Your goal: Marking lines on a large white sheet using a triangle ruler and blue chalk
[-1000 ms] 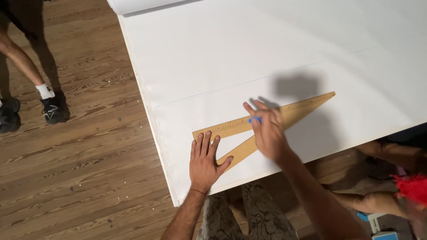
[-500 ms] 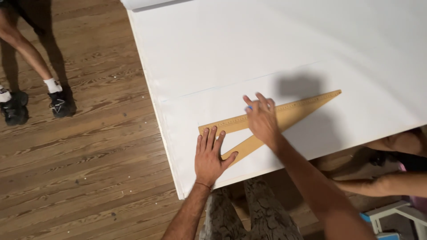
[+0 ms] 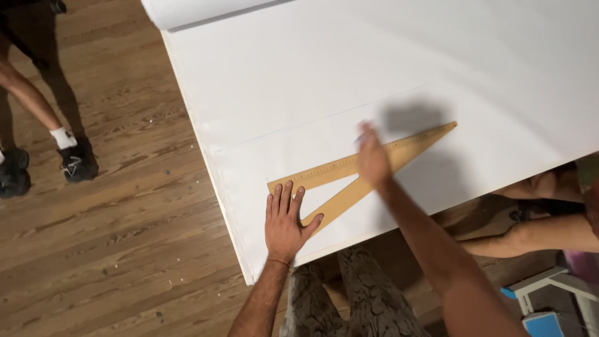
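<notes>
A wooden triangle ruler (image 3: 418, 140) lies flat on a large white sheet (image 3: 312, 81) near its front edge. My left hand (image 3: 284, 221) rests flat on the ruler's near-left corner, fingers spread, pinning it down. My right hand (image 3: 373, 159) is blurred with motion at the ruler's long upper edge, about halfway along. Its fingers are pinched on a small blue marker (image 3: 358, 140), which shows only as a bluish smear at the fingertips. A faint straight line runs across the sheet above the ruler.
The sheet's rolled end (image 3: 199, 9) lies at the top. Wood floor (image 3: 125, 237) runs along the left, where a person's legs (image 3: 25, 93) and black shoe (image 3: 78, 163) stand. Another person's feet (image 3: 543, 187) show under the table's right side, beside a blue-and-white stool (image 3: 543, 306).
My right hand, sharp before, is now blurred and sits slightly higher against the ruler's upper edge. My left hand stays flat on the ruler's corner. The view has shifted a little.
</notes>
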